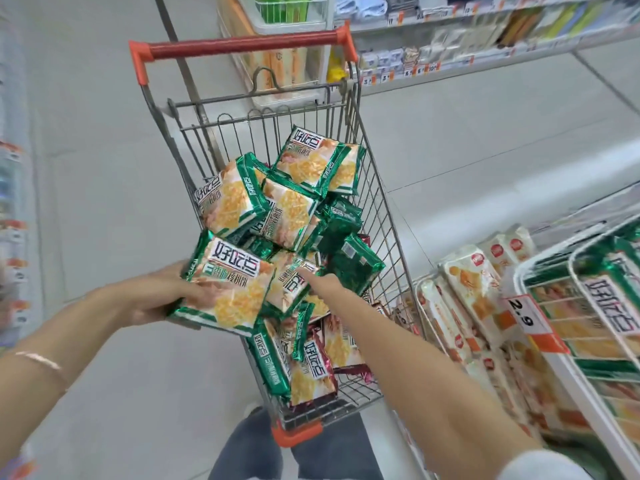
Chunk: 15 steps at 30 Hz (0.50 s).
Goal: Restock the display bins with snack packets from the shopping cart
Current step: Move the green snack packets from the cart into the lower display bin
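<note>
You stand in a shop aisle on a pale grey tiled floor (104, 174) under soft, even light. Ahead to your right, long white shelves (485, 60) carry small boxed goods and orange price tags (420, 69). A white wire-basket stand (294, 29) sits at the far end. Blurred shelving (14, 220) lines your left edge.

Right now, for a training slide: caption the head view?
Left hand holds a green packet while the right hand reaches into the shopping cart.
</note>
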Tool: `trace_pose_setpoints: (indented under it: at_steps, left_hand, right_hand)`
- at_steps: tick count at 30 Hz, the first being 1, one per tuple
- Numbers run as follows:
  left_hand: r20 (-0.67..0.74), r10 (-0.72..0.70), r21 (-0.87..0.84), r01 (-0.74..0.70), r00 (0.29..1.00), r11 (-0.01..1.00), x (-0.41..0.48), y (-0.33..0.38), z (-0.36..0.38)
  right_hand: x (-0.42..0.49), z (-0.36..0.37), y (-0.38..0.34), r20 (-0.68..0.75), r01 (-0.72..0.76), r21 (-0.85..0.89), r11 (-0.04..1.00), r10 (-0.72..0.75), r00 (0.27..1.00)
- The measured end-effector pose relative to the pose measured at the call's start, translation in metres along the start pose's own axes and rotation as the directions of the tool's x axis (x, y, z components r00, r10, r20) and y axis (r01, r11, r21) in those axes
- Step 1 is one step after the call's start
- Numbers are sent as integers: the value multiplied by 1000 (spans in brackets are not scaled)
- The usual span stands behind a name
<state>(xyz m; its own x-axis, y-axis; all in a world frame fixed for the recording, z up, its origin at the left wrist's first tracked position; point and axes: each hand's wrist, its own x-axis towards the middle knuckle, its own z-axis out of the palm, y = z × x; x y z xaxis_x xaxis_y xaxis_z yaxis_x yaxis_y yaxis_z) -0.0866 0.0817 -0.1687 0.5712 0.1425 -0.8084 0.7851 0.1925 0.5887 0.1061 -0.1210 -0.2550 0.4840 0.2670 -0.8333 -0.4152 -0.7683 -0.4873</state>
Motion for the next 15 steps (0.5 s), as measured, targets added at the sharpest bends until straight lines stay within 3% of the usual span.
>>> trace_pose_setpoints:
  at_steps: [3,7,11,15]
  left_hand:
    - [11,-27,-13,27,1000,1000,-20,-15,-6]
    - [-9,-35,-57,35,999,998,-37,-12,0]
    - [-18,-67,-67,65,998,996,-45,8,17]
    - [-9,-70,-35,70,998,997,-42,33,51]
  right_hand:
    - [3,27,0,-32,-26,146,989,31,999]
    - [-9,-5,-5,-74,137,292,946,-121,990]
    - [-52,-83,-15,166,223,196,955,-256,952]
    - [-124,-117,-26,315,337,110,935,-355,880]
